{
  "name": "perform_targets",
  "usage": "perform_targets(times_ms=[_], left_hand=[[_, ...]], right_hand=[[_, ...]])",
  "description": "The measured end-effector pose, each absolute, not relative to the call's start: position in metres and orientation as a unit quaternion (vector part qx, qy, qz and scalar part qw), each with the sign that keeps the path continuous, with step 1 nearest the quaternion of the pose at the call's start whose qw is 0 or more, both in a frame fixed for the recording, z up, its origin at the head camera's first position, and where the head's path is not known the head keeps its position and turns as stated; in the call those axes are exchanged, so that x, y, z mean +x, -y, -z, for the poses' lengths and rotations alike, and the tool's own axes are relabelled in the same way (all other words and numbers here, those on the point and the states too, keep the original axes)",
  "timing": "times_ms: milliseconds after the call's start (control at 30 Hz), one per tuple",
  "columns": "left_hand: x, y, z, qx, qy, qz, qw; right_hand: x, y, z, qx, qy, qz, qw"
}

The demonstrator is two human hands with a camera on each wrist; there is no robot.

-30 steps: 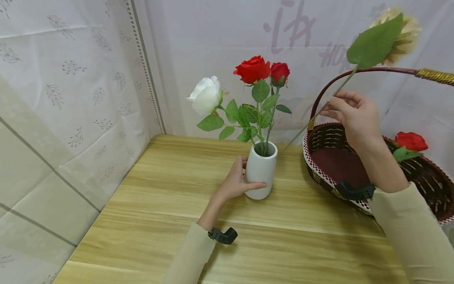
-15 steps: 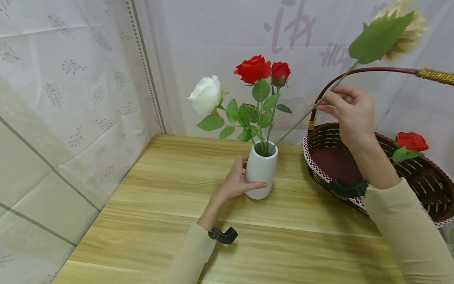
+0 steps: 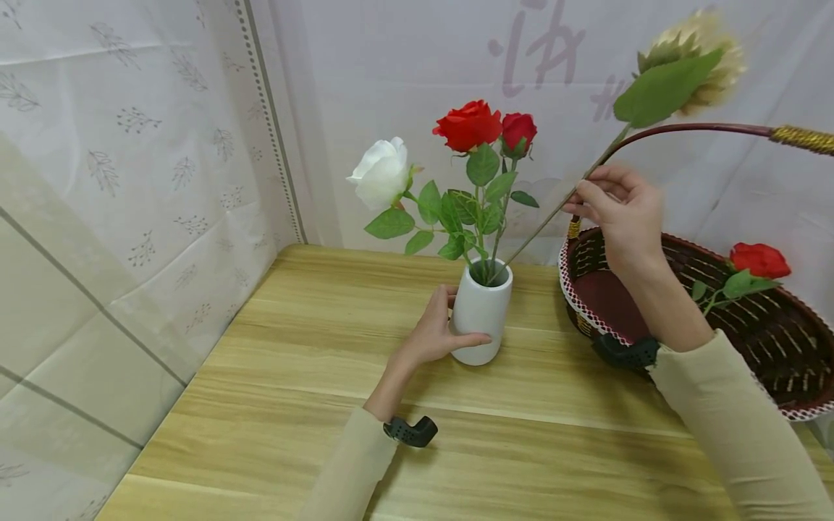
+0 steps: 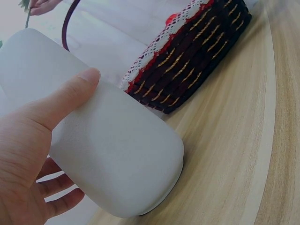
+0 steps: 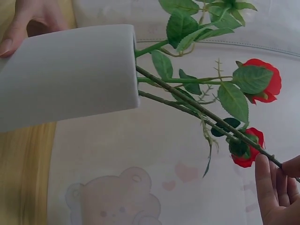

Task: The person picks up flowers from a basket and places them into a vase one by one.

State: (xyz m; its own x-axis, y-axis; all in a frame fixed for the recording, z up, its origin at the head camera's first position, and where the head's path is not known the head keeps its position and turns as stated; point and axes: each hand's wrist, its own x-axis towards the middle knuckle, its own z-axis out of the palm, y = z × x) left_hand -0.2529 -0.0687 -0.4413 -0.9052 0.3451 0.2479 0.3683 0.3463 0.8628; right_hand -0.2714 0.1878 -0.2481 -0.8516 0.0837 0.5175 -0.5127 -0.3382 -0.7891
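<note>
A white vase stands upright on the wooden table. My left hand grips its side, the thumb laid across the front and the other fingers behind. Inside the vase are a white rose, a bright red rose and a darker red rose, all with green stems and leaves. With thumb and fingertips, my right hand pinches the stem of a pale yellow flower that has one big green leaf. This stem slants down left, its lower end inside the vase mouth.
On the right stands a dark brown woven basket with a lace-trimmed rim and a tall arched handle. Another red rose leans in it. White printed curtains hang behind and to the left of the table.
My right hand has moved left and slightly down, bringing the yellow flower's stem from beside the vase into its mouth. The left hand keeps its hold on the vase.
</note>
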Motion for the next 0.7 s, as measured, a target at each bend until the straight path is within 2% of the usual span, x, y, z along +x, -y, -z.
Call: perform_targets(times_ms=[700], left_hand=[[-0.254,0.069,0.444,-0.215,0.817,0.534,0.013]], right_hand=[[-0.270,-0.171,0.277,0.210,0.585,-0.765,0.168]])
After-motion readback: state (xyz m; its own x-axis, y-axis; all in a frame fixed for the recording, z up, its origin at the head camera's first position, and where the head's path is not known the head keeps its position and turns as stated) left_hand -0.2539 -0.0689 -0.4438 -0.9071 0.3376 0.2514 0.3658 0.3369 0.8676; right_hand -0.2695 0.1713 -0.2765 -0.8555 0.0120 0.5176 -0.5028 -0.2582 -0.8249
